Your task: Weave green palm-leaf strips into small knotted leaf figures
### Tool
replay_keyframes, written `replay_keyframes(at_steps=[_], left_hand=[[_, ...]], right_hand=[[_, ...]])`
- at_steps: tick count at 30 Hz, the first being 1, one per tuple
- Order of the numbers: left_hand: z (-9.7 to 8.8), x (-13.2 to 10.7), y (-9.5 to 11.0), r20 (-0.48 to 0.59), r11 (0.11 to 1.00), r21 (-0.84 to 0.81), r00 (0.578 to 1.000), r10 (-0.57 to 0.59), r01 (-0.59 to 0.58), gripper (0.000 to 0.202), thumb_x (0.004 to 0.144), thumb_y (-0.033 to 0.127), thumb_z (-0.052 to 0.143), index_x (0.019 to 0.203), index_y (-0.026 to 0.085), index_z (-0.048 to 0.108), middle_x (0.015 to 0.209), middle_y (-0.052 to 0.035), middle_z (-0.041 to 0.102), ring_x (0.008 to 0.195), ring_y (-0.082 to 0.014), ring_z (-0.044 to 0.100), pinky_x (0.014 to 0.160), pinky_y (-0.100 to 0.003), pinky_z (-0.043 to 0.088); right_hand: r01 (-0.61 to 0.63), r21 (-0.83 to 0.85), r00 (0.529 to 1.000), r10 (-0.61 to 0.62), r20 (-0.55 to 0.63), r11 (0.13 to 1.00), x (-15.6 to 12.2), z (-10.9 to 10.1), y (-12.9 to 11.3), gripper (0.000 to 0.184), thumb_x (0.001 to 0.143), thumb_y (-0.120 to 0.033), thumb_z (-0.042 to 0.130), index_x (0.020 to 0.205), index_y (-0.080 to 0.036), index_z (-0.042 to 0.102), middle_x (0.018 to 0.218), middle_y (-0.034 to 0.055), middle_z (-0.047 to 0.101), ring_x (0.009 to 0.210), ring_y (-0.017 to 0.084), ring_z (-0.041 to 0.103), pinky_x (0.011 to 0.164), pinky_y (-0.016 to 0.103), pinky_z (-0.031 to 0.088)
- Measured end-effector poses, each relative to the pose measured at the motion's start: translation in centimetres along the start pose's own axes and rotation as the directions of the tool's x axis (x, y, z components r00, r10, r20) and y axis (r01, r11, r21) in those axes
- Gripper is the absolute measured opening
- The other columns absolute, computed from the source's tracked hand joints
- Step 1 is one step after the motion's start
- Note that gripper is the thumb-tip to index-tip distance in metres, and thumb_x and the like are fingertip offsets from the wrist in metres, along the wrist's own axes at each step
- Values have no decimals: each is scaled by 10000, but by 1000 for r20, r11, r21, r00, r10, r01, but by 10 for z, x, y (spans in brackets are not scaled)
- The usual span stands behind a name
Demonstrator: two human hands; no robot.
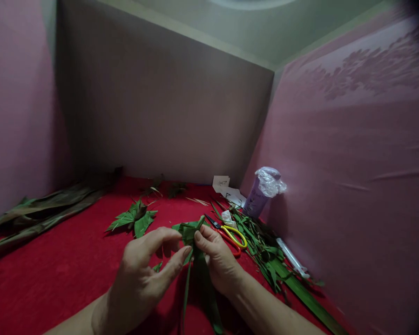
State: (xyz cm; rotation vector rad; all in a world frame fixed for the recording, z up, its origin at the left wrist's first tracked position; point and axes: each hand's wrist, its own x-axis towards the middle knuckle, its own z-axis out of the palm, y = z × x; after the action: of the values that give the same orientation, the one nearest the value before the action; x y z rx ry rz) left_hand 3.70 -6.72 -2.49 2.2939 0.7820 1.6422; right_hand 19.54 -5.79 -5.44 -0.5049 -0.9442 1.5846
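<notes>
Over a red cloth surface (56,274), both my hands work a folded green leaf piece (189,230). My left hand (145,270) pinches it from the left with thumb and fingers. My right hand (218,258) grips it from the right, fingers curled. Long leaf strips (202,293) hang down from the folded part between my wrists.
A finished folded leaf shape (134,218) lies behind my left hand. Scissors with yellow and red handles (232,235) rest right of my hands, beside a heap of leaf trimmings (265,251). A purple cup (258,195) stands by the pink wall. Long dried leaves (38,211) lie at left.
</notes>
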Motion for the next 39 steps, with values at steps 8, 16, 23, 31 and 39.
replay_keyframes(at_steps=[8,16,23,31,39], left_hand=[[7,11,-7,168,819,-318,879,-447,477,99,750,249,624,817,189,666,726,5,699,651,-138,636,598,-224,520],[10,8,-9,179,751,-394,846,-502,530,73,727,242,644,765,185,668,695,11,699,645,-137,642,600,-215,518],[9,2,-11,103,939,-99,942,-319,329,88,753,244,623,703,181,660,592,28,624,527,-107,539,526,-205,441],[9,4,-11,143,916,-169,929,-342,363,111,776,243,605,848,192,672,753,-11,714,656,-149,648,628,-235,513],[7,3,-12,96,969,-61,968,-233,239,99,769,220,600,823,196,680,705,-10,697,597,-136,612,571,-221,472]], right_hand=[[23,-84,991,-34,-129,996,1,0,2,185,726,-294,705,824,-150,643,705,-1,618,587,88,524,601,204,411],[119,-251,962,-174,-210,961,2,3,6,233,695,-347,716,720,-134,625,645,-13,593,549,83,486,558,203,395],[155,-366,932,-259,-254,918,3,1,8,230,698,-348,700,672,-146,596,627,-20,568,575,101,491,588,226,408],[233,-438,916,-348,-202,868,1,9,4,206,705,-335,686,639,-160,598,587,-24,551,542,100,486,540,213,403],[250,-472,904,-378,-199,846,0,11,4,192,717,-328,674,646,-165,602,582,-26,546,539,99,472,541,214,392]])
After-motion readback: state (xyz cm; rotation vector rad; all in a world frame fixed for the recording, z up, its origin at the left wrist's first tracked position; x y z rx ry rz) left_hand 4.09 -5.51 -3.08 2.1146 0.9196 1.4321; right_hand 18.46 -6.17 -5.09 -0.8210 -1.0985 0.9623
